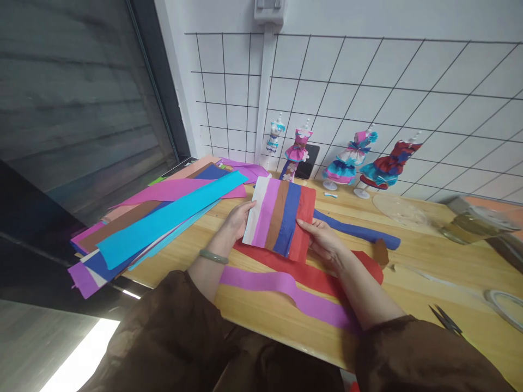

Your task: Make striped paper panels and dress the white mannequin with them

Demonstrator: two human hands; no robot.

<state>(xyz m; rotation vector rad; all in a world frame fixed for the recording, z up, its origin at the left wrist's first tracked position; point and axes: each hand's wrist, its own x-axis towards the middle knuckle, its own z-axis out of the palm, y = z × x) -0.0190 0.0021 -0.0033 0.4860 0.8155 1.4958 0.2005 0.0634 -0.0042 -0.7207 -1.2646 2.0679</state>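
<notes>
Striped sheet [279, 218] suspended between both hands, left hand [239, 220] pinching its white edge, right hand [324, 239] pinching its red side, thumb uppermost, stripes' long axes pointing away from the wearer, far ends leaning rightward, violet strip [261, 280] on tabletop [261, 316] nearer than either hand

Sheet [279, 219] runs in stripes: white, violet, brown, blue, red. Near strip [269, 281] is violet; bangle [213, 256], grey-green; sleeves [163, 321], dark brown; table [263, 316], yellowish.
</notes>
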